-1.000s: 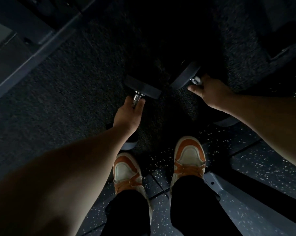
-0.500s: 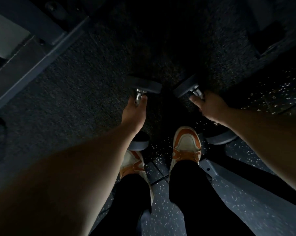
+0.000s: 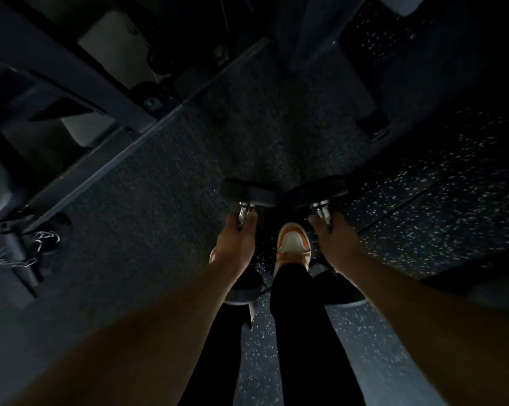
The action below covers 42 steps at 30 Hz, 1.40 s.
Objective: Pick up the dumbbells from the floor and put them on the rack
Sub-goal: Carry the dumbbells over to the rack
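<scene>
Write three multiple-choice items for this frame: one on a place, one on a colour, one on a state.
1. Where is the orange shoe?
A. Between the two hands
B. Left of both hands
C. On the metal frame

2. What colour are the dumbbell heads?
A. Red
B. Black
C. Yellow

3. What state are the hands in?
A. Both open and empty
B. Only one holds a dumbbell
C. Each closed on a dumbbell handle

Answers:
1. A, the shoe sits between the left hand and the right hand.
2. B, the head of the left dumbbell and that of the right dumbbell are both black, with shiny metal handles.
3. C, each hand's fingers wrap a handle just below the head.
</scene>
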### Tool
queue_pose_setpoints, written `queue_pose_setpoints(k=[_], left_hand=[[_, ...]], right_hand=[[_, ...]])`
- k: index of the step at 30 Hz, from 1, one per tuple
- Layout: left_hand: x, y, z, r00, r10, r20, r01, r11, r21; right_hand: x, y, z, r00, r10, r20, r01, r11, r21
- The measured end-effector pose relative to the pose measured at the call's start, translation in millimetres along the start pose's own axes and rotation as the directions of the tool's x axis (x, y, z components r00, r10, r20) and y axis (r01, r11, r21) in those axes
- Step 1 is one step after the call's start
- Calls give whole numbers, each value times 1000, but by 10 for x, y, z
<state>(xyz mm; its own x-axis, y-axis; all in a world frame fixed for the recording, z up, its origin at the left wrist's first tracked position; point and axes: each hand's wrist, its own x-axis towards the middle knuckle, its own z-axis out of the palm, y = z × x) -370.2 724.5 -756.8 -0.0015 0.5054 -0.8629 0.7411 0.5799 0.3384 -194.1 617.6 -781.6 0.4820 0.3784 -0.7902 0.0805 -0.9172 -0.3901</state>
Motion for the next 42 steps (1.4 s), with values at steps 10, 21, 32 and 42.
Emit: queue_pose_setpoints(k=[10, 21, 32, 42], left_hand=[[-1521, 935, -414, 999, 30, -24, -31, 999, -44], [-2958, 1769, -792, 985, 158, -66, -165, 980, -112], [-3613, 1794, -994, 963, 269, 20, -265, 958, -108], [-4178, 1652, -1306, 902, 376, 213, -357, 926, -124]], right_hand=[[-1365, -753, -1011, 1000, 18, -11, -16, 991, 136], [-2631, -1363, -1989, 996, 9, -87, 23, 931, 364], [-3459, -1415, -2235, 956, 55, -289, 88, 884, 460], [-4419, -1111, -2122, 881, 179, -438, 148, 776, 613]])
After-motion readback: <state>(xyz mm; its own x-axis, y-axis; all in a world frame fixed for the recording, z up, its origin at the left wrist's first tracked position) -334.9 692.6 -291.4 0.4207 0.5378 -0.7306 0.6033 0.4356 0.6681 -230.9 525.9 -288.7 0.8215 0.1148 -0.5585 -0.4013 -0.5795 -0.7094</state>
